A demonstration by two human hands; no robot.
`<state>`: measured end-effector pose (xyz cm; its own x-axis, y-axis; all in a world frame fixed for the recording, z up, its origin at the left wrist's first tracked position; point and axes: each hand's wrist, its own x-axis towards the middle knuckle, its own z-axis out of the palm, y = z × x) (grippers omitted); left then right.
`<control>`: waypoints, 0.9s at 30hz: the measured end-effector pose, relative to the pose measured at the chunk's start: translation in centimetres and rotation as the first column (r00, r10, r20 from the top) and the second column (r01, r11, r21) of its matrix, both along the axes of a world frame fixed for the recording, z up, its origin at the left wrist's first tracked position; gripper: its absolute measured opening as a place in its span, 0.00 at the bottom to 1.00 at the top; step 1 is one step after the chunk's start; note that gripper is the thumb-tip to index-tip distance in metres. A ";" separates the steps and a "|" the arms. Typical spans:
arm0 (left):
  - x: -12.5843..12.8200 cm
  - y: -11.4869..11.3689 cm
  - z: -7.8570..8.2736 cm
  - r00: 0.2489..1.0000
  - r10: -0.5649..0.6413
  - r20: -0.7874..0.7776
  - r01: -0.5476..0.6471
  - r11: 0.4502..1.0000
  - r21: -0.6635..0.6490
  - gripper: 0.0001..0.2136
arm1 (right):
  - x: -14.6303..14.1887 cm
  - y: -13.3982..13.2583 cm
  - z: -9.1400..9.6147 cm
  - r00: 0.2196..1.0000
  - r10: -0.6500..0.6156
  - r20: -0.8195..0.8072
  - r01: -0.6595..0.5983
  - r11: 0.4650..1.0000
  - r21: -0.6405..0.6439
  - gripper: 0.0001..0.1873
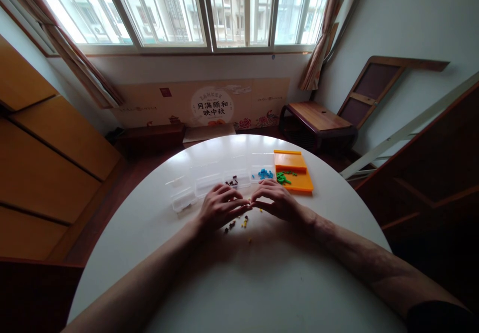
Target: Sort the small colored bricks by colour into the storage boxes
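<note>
My left hand (222, 206) and my right hand (275, 201) meet fingertip to fingertip above the white table. Thumb and fingers are pinched on each side, and whatever lies between them is too small to make out. On the table just below, loose small yellow bricks (244, 222) and dark brown bricks (232, 224) are scattered. Behind my left hand, dark bricks (232, 180) lie in a clear plastic box (245, 177). Blue bricks (265, 174) rest in another clear box beyond my right fingers, with green pieces (283, 178) in an orange box (299, 185) beside them.
More clear boxes (183, 201) with raised lids stand along the left of the round white table (149, 253). A wooden stool (318, 116) is beyond the table at the right. Under the windows stands a printed cardboard panel (254, 96); an orange-brown cabinet (41, 158) is at left.
</note>
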<state>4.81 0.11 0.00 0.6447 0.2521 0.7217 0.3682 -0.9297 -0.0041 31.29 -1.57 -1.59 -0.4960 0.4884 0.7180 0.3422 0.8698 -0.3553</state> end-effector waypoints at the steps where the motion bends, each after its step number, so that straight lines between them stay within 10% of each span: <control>1: 0.0 0.0 0.0 1.000 0.000 -0.006 0.000 1.000 -0.004 0.05 | 0.0 0.0 0.0 1.000 0.000 0.001 0.000 1.000 0.002 0.04; 14: -0.1 0.6 -0.1 1.000 0.011 0.008 -0.011 1.000 -0.021 0.02 | -0.3 -0.2 0.0 0.998 -0.064 0.004 0.064 0.998 0.010 0.03; 27: -0.7 1.6 -0.7 0.844 0.505 0.180 -0.450 0.850 -0.275 0.06 | -0.4 -1.1 1.2 0.976 0.069 0.206 -0.066 0.998 -0.021 0.05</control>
<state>4.13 1.66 -0.72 0.2201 0.6486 0.7286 0.7302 -0.6049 0.3178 30.89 -2.69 -0.37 -0.6646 0.4581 0.5903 0.3502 0.8888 -0.2955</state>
